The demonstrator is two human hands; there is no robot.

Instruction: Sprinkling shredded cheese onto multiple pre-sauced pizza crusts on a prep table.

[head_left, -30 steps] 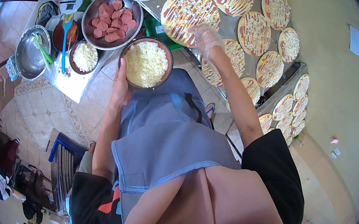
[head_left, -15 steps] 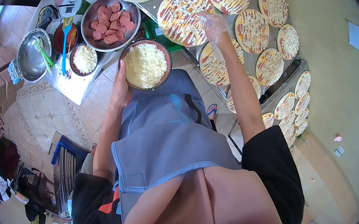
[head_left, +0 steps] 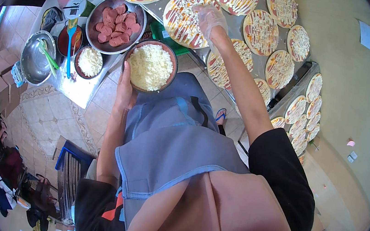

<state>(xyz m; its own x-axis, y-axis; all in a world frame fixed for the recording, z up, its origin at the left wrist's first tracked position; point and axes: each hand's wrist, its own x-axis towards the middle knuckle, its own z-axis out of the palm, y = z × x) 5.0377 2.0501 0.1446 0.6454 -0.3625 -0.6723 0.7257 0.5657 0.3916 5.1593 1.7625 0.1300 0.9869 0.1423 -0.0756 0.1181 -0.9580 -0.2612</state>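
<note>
My left hand [head_left: 125,90] grips the near left side of a brown bowl [head_left: 171,79], its thumb over the rim. Crumbled white cheese [head_left: 150,67] fills the bowl, held in front of my apron. In a clear plastic glove, my right hand [head_left: 211,22] reaches over a round pizza [head_left: 178,20] on the metal table. The fingers extend over the pizza's upper right part, and nothing can be made out in them. Sliced sausage, orange shreds, pale sauce stripes and white crumbs cover that pizza. The crumbs lie thickest around the fingers; the hand hides part of the right side.
Several topped pizzas [head_left: 260,32] crowd the metal table, with more on a lower surface [head_left: 303,114] at right. At left stand a steel bowl of sliced sausage [head_left: 117,28], a small cheese bowl [head_left: 89,62], a red sauce container [head_left: 67,38] and an empty steel bowl [head_left: 38,60].
My right hand has shifted left and slightly up over the same pizza, its fingers now angled more downward. The left hand keeps the bowl in nearly the same place.
</note>
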